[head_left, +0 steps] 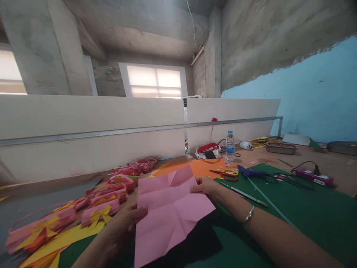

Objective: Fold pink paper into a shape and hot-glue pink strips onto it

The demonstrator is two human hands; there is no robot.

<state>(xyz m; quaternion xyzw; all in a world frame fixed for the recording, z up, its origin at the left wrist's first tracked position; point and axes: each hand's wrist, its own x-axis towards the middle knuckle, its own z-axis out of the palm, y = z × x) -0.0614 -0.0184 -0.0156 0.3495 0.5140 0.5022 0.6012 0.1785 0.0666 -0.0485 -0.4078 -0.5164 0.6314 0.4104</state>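
Leftmost, a row of folded paper pieces (92,203) in pink, red and yellow runs along the table (343,171) edge, with yellow strips (64,240) lying beside them. Next, the left hand (125,221) grips the pink sheet (167,212) at its left edge, thumb on top of the paper. That sheet is creased in several directions and held just above the green mat (306,212), in front of the person, tilted toward the camera. Its far right edge is pinched by the right hand (206,186), fingers curled over the paper; a bangle (249,214) sits on that wrist. Behind the sheet lies orange paper (195,167). Further right on the mat are scissors (227,174) with red and yellow handles, then a blue glue gun (251,173) and a long ruler (242,193). A water bottle (230,146) stands near the partition (83,126). Far right, a purple power strip (314,176) rests on the table.
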